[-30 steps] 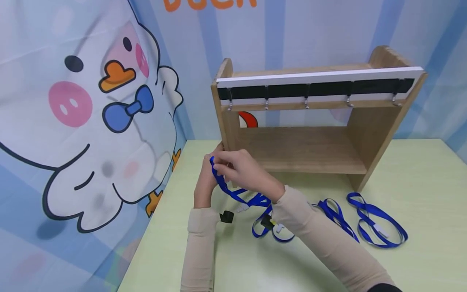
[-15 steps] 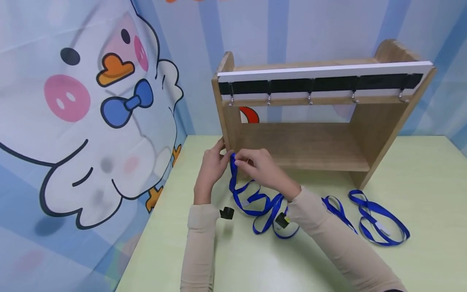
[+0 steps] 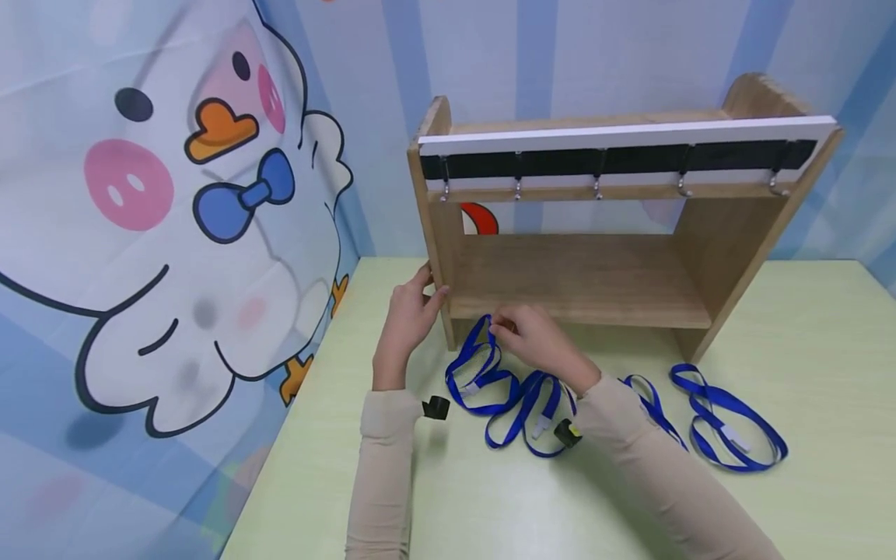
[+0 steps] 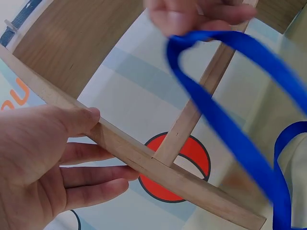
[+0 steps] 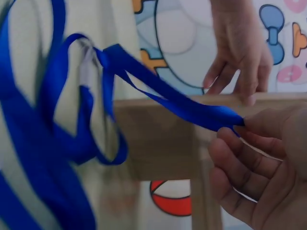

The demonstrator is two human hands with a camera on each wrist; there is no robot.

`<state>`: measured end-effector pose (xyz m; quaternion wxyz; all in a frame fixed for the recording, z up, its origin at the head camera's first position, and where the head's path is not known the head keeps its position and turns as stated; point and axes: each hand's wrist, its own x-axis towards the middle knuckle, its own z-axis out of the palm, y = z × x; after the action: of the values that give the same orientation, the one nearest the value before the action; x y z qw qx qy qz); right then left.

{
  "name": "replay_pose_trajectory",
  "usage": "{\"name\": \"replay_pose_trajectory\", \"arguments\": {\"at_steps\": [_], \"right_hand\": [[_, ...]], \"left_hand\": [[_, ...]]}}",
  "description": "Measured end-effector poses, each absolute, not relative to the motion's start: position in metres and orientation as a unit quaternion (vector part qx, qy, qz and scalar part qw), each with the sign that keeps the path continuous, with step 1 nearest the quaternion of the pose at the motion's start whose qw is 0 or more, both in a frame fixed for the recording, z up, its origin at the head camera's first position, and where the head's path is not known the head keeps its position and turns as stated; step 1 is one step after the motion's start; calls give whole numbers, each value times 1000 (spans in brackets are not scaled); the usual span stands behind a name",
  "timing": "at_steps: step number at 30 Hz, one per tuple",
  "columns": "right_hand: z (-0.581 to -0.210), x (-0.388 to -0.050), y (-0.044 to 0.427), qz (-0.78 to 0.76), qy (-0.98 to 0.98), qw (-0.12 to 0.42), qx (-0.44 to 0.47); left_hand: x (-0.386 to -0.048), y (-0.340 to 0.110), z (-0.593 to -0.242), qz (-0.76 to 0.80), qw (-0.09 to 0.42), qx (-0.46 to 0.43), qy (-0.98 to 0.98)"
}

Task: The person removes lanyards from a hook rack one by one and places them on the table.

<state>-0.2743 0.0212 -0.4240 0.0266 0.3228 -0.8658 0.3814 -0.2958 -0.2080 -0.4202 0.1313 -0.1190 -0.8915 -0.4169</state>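
Note:
My right hand [image 3: 535,338] pinches one end of a blue lanyard [image 3: 458,381] between thumb and fingertips, just in front of the shelf's lower left. In the right wrist view the pinched strap [image 5: 177,103] runs down to its loop and pale clip. My left hand [image 3: 409,319] holds the left side panel of a wooden shelf [image 3: 584,276], its thumb [image 4: 79,120] on the panel's edge and the fingers along the outer face. A row of several metal hooks [image 3: 518,187] lines the shelf's white and black front strip; they hang bare.
More blue lanyards lie on the pale table [image 3: 483,505]: one lanyard [image 3: 518,424] beside the held one, another lanyard [image 3: 654,408] partly behind the right sleeve, and a looped lanyard [image 3: 735,428] at the right. A printed cartoon backdrop [image 3: 210,194] stands behind and to the left.
My right hand has moved right and down, away from my left hand, drawing the lanyard's end with it. My left hand has settled from beside the strap onto the shelf's side panel.

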Motion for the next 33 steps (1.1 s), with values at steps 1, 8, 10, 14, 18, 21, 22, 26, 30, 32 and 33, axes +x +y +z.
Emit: {"name": "replay_pose_trajectory", "arguments": {"at_steps": [1,8,10,14,18,21,22,26,30,32,33], "right_hand": [[-427,-275,23,374,-871,26,319],[-441,-277,30,348,-889,9,297],[-445,-277,32,339,-896,-1,287],[-456,-277,34,319,-906,-12,277],[-463,-277,35,316,-909,-17,272],[-467,-277,37,314,-911,-19,267],[-468,-277,37,314,-912,-22,262],[-469,-276,39,314,-915,-31,252],[-469,-276,42,320,-914,-34,248],[-469,-276,44,324,-913,-35,246],[-468,-276,46,326,-912,-36,245]], "left_hand": [[-295,-208,-421,-417,131,-119,-891],[-295,-208,-422,-420,128,-115,-891],[-295,-207,-422,-419,124,-111,-893],[-294,-207,-421,-416,121,-104,-895],[-294,-208,-420,-415,124,-108,-895],[-294,-207,-421,-413,128,-113,-894],[-294,-207,-421,-412,129,-114,-895],[-294,-207,-422,-406,130,-116,-897],[-294,-206,-421,-404,131,-115,-898],[-294,-206,-421,-405,132,-115,-897],[-294,-206,-421,-406,134,-114,-897]]}}
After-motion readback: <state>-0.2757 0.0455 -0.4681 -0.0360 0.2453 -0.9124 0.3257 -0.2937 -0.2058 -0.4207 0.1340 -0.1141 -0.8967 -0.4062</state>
